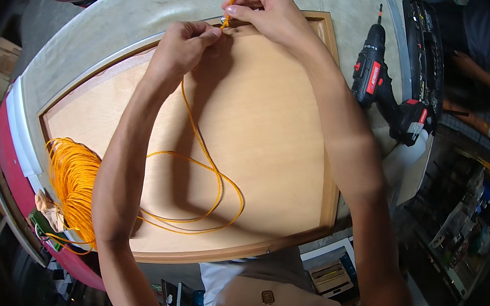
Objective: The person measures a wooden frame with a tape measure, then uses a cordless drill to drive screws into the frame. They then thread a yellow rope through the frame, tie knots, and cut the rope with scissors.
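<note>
An orange cord [193, 122] runs up to a small metal fitting [223, 20] at the far edge of a wood-framed panel [273, 144]. A small knot or loop of it sits at that fitting. With thumb and fingertips together, my left hand [180, 46] pinches the cord just left of the knot. My right hand [272, 13] grips the cord's short free end, which sticks up past the fingers. Loose loops of cord lie across the panel and lead back to a large orange coil [74, 181] on the left, partly behind my left forearm.
A black and red cordless drill [373, 64] lies right of the panel on the pale-covered table [92, 35]. Beyond it is a long black tray [423, 47]. Another person's arm [485, 77] shows at the far right. A wooden crate [331, 277] stands below the near edge.
</note>
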Available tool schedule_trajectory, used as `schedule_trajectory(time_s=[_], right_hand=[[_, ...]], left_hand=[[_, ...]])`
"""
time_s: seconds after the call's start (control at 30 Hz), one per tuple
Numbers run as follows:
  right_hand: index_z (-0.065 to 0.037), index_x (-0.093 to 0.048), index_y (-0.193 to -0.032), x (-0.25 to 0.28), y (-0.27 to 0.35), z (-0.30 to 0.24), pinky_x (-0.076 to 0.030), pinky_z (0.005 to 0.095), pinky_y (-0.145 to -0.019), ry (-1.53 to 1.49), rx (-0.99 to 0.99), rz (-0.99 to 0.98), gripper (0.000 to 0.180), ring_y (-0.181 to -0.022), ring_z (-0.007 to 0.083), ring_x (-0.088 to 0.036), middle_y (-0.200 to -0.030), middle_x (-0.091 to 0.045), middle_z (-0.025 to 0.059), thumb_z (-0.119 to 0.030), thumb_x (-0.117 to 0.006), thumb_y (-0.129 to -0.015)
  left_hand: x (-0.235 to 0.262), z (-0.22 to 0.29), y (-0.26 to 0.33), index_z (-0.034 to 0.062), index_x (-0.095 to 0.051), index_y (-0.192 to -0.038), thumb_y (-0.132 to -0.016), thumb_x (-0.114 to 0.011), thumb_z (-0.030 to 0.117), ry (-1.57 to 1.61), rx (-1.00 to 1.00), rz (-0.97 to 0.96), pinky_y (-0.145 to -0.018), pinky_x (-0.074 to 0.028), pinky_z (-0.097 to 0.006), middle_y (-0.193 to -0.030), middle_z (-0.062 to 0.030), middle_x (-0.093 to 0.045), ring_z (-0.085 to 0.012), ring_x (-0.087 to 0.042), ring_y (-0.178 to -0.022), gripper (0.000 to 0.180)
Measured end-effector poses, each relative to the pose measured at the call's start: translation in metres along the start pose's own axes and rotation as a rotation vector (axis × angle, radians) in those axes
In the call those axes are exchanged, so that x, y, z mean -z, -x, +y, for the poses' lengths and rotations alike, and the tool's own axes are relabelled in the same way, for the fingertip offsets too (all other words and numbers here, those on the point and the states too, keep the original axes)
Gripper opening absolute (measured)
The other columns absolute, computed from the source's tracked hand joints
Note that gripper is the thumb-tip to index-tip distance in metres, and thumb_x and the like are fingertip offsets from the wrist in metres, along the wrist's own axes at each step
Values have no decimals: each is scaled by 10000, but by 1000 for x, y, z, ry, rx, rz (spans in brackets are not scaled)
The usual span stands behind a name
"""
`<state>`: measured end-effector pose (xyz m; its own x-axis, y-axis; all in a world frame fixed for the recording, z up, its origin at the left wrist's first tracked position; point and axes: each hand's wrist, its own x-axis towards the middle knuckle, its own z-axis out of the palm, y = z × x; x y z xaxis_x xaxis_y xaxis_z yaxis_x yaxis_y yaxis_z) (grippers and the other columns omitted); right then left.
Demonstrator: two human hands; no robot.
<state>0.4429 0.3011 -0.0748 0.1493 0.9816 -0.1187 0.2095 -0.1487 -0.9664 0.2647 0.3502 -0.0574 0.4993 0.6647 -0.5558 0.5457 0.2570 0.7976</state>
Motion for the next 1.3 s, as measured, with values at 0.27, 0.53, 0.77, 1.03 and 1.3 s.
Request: schedule_trajectory(time_s=[0.27,0.53,0.77,1.03,1.3], right_hand=[[8,-695,-961,5,-2,5,-519,268,-694,102,6,-30,224,-777,116,-626,-838,-689,89,-185,-669,-851],[12,-678,-956,8,0,-1,-454,220,-716,-13,-145,-89,194,-789,70,-576,-845,-660,22,-163,-638,-883],[33,-648,-964,9,-1,-4,-458,223,-748,-42,-146,-101,165,-790,84,-585,-853,-653,36,-112,-604,-900],[33,-641,-944,8,-6,0,-474,226,-745,-115,-162,-134,136,-778,95,-601,-847,-659,43,-87,-593,-902],[42,-658,-935,10,-11,1,-463,211,-689,-185,-232,-115,138,-756,79,-588,-831,-649,37,-75,-604,-886]], left_hand=[[-4,-13,-9,33,-721,-869,-775,-686,109,-657,-776,366,-525,-505,-320,-686,-132,-669,-222,-640,-546,125],[-14,-18,-13,66,-617,-763,-730,-685,269,-670,-911,425,-525,-468,-466,-657,-160,-602,-376,-600,-589,217],[-5,-21,-3,-2,-585,-926,-756,-555,154,-908,-967,262,-604,-510,-403,-801,-121,-597,-290,-625,-696,233],[14,-3,-17,17,-602,-808,-756,-543,174,-1203,-1269,109,-511,-500,-358,-729,-88,-574,-230,-618,-600,175],[25,14,-35,59,-594,-755,-728,-562,189,-1296,-1560,4,-483,-499,-333,-723,-82,-576,-205,-628,-609,137]])
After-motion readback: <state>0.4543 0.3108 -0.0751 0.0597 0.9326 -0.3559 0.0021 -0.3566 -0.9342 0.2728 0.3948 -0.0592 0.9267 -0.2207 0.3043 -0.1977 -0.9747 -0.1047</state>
